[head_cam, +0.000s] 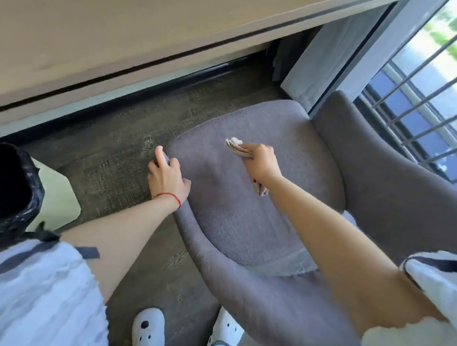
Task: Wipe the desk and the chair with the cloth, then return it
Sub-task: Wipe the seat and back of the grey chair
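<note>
A grey upholstered chair (245, 219) stands on the dark floor, its seat facing me and its curved back to the right. My right hand (262, 160) presses a folded pale cloth (236, 147) onto the middle of the seat cushion; one end of the cloth shows beyond my fingers and another end pokes out below my wrist. My left hand (167, 176) grips the front left edge of the seat, fingers curled over the rim. The beige desk (110, 27) runs across the top left, its front edge above the floor.
A bin lined with a black bag (0, 187) stands at the left, close to my left arm. A window with white bars (436, 89) and a grey curtain (324, 59) lie behind the chair. My feet in white shoes (148, 329) stand by the chair's near side.
</note>
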`<state>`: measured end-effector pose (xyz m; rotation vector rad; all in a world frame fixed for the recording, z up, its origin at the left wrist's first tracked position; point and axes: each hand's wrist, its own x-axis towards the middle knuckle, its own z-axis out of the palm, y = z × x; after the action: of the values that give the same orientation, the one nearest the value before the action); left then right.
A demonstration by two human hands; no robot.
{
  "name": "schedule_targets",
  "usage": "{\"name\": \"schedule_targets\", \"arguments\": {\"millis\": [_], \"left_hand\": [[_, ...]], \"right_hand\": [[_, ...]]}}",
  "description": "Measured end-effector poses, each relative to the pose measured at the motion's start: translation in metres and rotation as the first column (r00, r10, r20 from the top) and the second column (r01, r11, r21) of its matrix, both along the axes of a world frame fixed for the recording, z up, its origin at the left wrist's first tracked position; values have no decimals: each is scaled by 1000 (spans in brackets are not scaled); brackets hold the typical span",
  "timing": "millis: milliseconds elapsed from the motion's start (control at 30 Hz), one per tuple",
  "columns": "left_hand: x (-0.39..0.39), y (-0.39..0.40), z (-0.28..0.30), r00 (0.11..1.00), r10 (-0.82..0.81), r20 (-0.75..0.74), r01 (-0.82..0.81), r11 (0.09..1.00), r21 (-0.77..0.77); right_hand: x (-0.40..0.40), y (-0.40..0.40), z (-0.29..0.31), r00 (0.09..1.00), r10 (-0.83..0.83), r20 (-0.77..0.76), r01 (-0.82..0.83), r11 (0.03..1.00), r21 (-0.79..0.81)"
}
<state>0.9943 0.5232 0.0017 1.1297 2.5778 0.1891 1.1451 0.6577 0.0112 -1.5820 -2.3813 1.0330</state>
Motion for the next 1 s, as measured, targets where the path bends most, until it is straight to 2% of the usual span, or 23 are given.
{"name": "schedule_targets", "arguments": {"millis": [100,133,233,367,433,500,600,733,833,900,1000], "left_hand": [[2,-9,35,993,-103,-64,100,994,-48],[7,-13,52,991,-127,-41,126,991,-42],[33,-24,108,952,-232,201,232,972,26],[91,-46,178,806,-360,470,302,933,198],[127,-60,203,697,-414,586,357,909,217],[163,-73,220,584,-490,646,487,849,204],[207,-84,231,496,-674,547,711,677,190],[249,-94,228,468,-772,429,797,579,173],[273,-97,211,425,-872,243,869,468,162],[287,-99,196,406,-891,201,875,443,196],[294,-102,178,410,-893,184,860,446,247]], "right_hand": [[15,-11,46,984,-147,-103,137,986,-99],[21,-15,65,972,-191,-134,174,977,-126],[43,-32,124,911,-338,-237,298,935,-191],[79,-65,203,763,-545,-348,464,836,-293],[104,-87,231,696,-604,-390,526,797,-295],[132,-110,253,609,-655,-448,593,751,-292],[174,-146,270,411,-707,-575,681,658,-322],[220,-190,262,124,-701,-703,748,531,-398],[254,-212,248,-105,-673,-732,780,401,-481],[279,-221,234,-243,-640,-729,791,305,-531],[313,-233,210,-382,-602,-701,758,230,-611]]}}
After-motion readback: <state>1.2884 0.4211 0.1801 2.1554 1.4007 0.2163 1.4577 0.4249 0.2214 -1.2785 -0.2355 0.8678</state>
